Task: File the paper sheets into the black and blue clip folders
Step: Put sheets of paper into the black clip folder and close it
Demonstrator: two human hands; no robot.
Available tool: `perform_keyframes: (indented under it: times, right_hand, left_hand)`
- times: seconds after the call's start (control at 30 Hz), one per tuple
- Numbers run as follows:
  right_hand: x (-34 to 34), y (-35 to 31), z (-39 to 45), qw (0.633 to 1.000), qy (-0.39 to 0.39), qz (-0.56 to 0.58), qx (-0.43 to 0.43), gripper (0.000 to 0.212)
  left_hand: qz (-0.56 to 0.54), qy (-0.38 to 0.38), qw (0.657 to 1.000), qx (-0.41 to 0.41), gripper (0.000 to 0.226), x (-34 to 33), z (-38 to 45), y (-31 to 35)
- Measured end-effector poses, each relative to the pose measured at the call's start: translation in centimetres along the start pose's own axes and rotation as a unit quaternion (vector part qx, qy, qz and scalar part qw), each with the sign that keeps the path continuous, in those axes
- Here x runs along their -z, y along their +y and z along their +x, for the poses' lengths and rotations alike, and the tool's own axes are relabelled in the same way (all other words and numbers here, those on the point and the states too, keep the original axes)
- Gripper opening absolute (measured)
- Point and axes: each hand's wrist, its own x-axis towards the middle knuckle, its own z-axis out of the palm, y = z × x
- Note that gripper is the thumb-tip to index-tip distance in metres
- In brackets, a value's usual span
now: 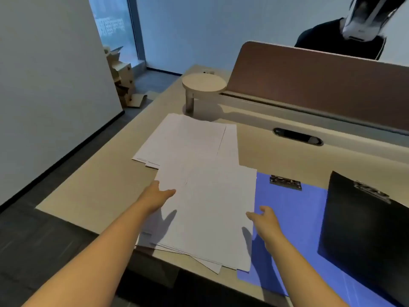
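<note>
lying across the near part of the pale beige wooden desk [93, 191] is a loose stack of white paper sheets [210, 209], its lower corners fanning out and hanging a little past the desk's front edge. the person's left hand [155, 197] is gripping the stack's left edge, thumb lying on top of the top sheet and the fingers going out of sight beneath it. the right hand [264, 219] is sitting at the stack's right edge with the fingers loosely curled and the thumb raised; it is touching or nearly touching the paper, and whether it is actually pinching the sheets cannot be told from this view.

a second, flatter pile of white sheets [186, 138] is resting farther back on the desk, its near edge tucked under the held stack. just right of the held stack, the blue plastic clip folder [294, 218] is lying flat, with its silver metal clip [285, 182] at the far end; the stack's right edge is overlapping the folder's left side. right of that, the black clip folder [363, 229] is lying partly on top of the blue one, its own metal clip [371, 191] also at the far end.

behind the papers, a round beige stand on a metal post [203, 84] is rising from the desk, beside a brown divider panel [309, 80]. a person in dark clothing [327, 38] is sitting beyond the panel.
</note>
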Motion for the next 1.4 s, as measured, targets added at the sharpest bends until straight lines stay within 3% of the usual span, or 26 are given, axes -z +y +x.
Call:
perform_keyframes:
  times: [0.1, 0.2, 0.33, 0.5, 0.57, 0.63, 0.7, 0.73, 0.77, 0.83, 0.9, 0.93, 0.97, 1.07, 1.17, 1.27, 1.4]
  right_hand:
    - [-1.5, 0.4, 2.2, 0.999, 0.028, 0.013, -0.023, 0.064]
    - [-2.8, 0.7, 3.7, 0.997, 0.068, 0.003, -0.041, 0.052]
    - [-4.5, 0.2, 5.0, 0.996, 0.081, -0.021, -0.041, 0.066]
    - [-6.5, -0.6, 6.2, 0.995, 0.093, -0.025, -0.036, 0.064]
    - [-6.5, -0.8, 6.6, 0.991, 0.115, 0.006, -0.064, 0.049]
    - [-6.4, -0.8, 6.9, 0.984, 0.136, 0.045, -0.102, 0.009]
    - [-6.4, -0.9, 7.3, 0.977, 0.139, 0.088, -0.133, 0.035]
    - [-6.4, -0.6, 7.6, 0.974, 0.125, 0.110, -0.150, 0.039]
    - [-6.3, -0.7, 7.3, 0.971, 0.123, 0.120, -0.167, 0.034]
    - [-6.3, -0.8, 6.6, 0.969, 0.101, 0.135, -0.181, 0.005]
    - [-5.9, -0.3, 6.6, 0.970, 0.077, 0.159, -0.169, 0.052]
    - [-5.7, 0.0, 6.5, 0.971, 0.064, 0.173, -0.153, 0.061]
    - [-5.4, 0.2, 6.4, 0.971, 0.062, 0.182, -0.141, 0.062]
    - [-4.5, -0.1, 5.5, 0.961, 0.018, 0.250, -0.116, 0.035]
    - [-4.0, -1.6, 4.5, 0.941, -0.066, 0.316, -0.104, 0.019]
    - [-4.3, -3.8, 3.5, 0.952, -0.093, 0.285, -0.062, 0.027]
    - [-4.7, -7.0, 2.6, 0.960, -0.052, 0.273, 0.024, 0.040]
  left_hand:
    - [0.007, 0.006, 1.000, 0.027, 0.073, 0.5, 3.3, -1.2]
    - [0.037, 0.029, 0.998, 0.045, 0.070, 0.9, 5.7, -2.1]
    - [0.016, 0.062, 0.997, 0.047, 0.054, 1.6, 7.7, -2.2]
    - [-0.074, -0.002, 0.996, 0.053, 0.048, 1.9, 9.6, -1.7]
    - [-0.116, -0.044, 0.989, 0.080, 0.045, 1.8, 9.5, -1.4]
    - [-0.111, -0.089, 0.986, 0.086, 0.045, 1.5, 9.0, -1.0]
    - [-0.127, -0.124, 0.980, 0.084, 0.042, 1.1, 8.7, -0.9]
    - [-0.134, -0.139, 0.978, 0.085, 0.044, 0.8, 8.5, -0.9]
    - [-0.130, -0.149, 0.977, 0.085, 0.046, 0.3, 8.6, -1.0]
    - [-0.133, -0.154, 0.976, 0.082, 0.046, -0.4, 8.5, -1.2]
    - [-0.156, -0.140, 0.975, 0.066, 0.044, -1.0, 8.3, -1.4]
    - [-0.166, -0.133, 0.975, 0.057, 0.044, -1.1, 8.1, -1.6]
    - [-0.174, -0.129, 0.975, 0.049, 0.043, -1.1, 7.8, -1.6]
    - [-0.194, -0.110, 0.975, 0.024, 0.032, -0.3, 6.6, -1.3]
    - [-0.234, -0.104, 0.966, 0.008, 0.027, 1.4, 5.6, -0.5]
    - [-0.250, -0.101, 0.963, -0.015, 0.028, 3.4, 4.7, 0.2]
    - [-0.259, -0.075, 0.962, -0.048, 0.031, 5.7, 3.7, 1.6]
